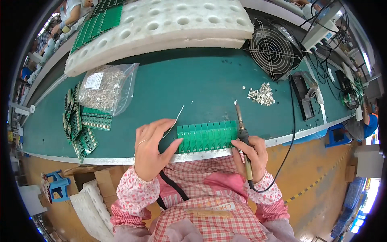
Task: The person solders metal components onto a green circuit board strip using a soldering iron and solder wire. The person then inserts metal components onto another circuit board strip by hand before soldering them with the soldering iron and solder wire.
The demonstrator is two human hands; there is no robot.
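A green circuit board panel (206,138) lies at the front edge of the bench, between my two hands. My left hand (152,147) has a thin length of solder wire (175,123) running through its closed fingers, its free end pointing up. The thumb of that hand touches the panel's left end. In my right hand (254,153) is a soldering iron (243,135), held like a pen, its tip pointing away from me just beyond the panel's right corner. A fingertip of the right hand rests against the panel's right end.
A plastic bag of small parts (105,88) and a pile of circuit boards (78,125) lie at left. Loose white connectors (263,95), a fan (272,50) and a black tray (302,97) sit at right. A foam block (161,30) spans the back. The iron's cord (293,121) loops right.
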